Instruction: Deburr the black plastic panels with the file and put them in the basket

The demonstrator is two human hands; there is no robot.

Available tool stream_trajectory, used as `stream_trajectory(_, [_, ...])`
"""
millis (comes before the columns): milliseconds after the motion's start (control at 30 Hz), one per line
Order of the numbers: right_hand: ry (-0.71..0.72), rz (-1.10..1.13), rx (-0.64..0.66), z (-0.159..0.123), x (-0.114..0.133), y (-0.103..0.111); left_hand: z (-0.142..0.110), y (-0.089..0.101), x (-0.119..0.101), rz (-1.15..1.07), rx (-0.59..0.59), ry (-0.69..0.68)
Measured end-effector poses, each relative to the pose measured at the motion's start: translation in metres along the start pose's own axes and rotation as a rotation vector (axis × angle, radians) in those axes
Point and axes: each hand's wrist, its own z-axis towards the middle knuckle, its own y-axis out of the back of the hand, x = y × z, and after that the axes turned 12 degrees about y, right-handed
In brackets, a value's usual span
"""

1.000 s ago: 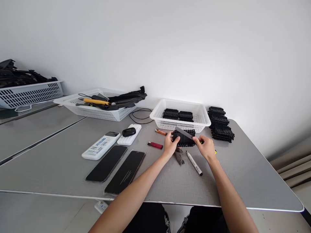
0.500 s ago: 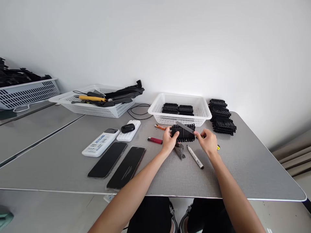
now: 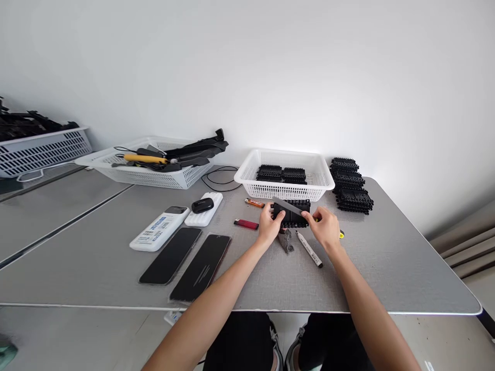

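My left hand (image 3: 268,225) is closed on a black plastic piece with toothed edges (image 3: 297,220), its thumb pressing on the piece's face. My right hand (image 3: 325,227) grips a flat file (image 3: 291,207); its grey blade lies slantwise over the black piece, and bits of a yellow and black handle show around the hand. Just below, a crumpled grey cloth (image 3: 285,241) and a white marker (image 3: 309,249) rest on the table. How the right fingers wrap the handle is partly hidden.
A white basket (image 3: 325,180) with similar black pieces stands behind my hands, with stacked pieces (image 3: 351,198) to its right. Two lighters, one red (image 3: 246,224) and one orange (image 3: 254,203), lie left of my hands. Phones (image 3: 201,268), power banks (image 3: 159,230) and a tool basket (image 3: 181,179) are farther left.
My right hand has moved the file to the left and slightly down across the black piece. My left hand keeps its grip in nearly the same place.
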Motion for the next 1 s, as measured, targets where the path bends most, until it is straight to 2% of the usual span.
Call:
stream_trajectory(100, [0.026, -0.008, 0.021, 0.0, 0.003, -0.003, -0.001, -0.001, 0.0, -0.008, 0.004, 0.001])
stream_trajectory(300, [-0.048, -0.066, -0.066, 0.002, -0.012, 0.007, 0.001, 0.001, 0.0, -0.009, -0.018, 0.007])
stream_trajectory(533, [0.026, -0.009, 0.013, -0.001, 0.007, -0.005, 0.002, 0.001, 0.003, 0.046, -0.019, -0.041])
stream_trajectory(767, [-0.07, -0.044, -0.069, 0.003, -0.015, 0.009, 0.004, 0.003, 0.003, 0.019, -0.028, -0.011])
stream_trajectory(933, [0.027, -0.002, -0.003, 0.0, -0.002, 0.0, 0.004, 0.002, 0.003, 0.02, 0.004, -0.027])
stream_trajectory(1000, [0.022, -0.011, -0.007, 0.0, -0.002, 0.0, 0.004, 0.003, 0.002, -0.007, 0.004, -0.034])
